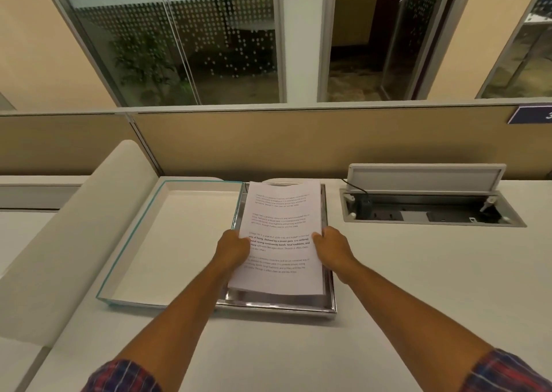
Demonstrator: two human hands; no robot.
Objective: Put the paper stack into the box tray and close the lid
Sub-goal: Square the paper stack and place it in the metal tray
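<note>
A stack of printed white paper [280,212] is held by both of my hands over a shiny silver box tray [277,305] on the white desk. My left hand [234,248] grips the stack's left edge and my right hand [331,246] grips its right edge, thumbs on top. The stack hangs tilted just above the tray and covers most of it; whether its far end touches the tray I cannot tell. The box lid [167,242], white inside with a teal rim, lies open-side up right beside the tray on its left.
A white desk [418,272] carries everything. An open cable hatch [430,209] with a raised flap and a plugged cord sits at the right back. A white rounded divider [74,236] rises on the left. A tan partition [298,143] closes the back.
</note>
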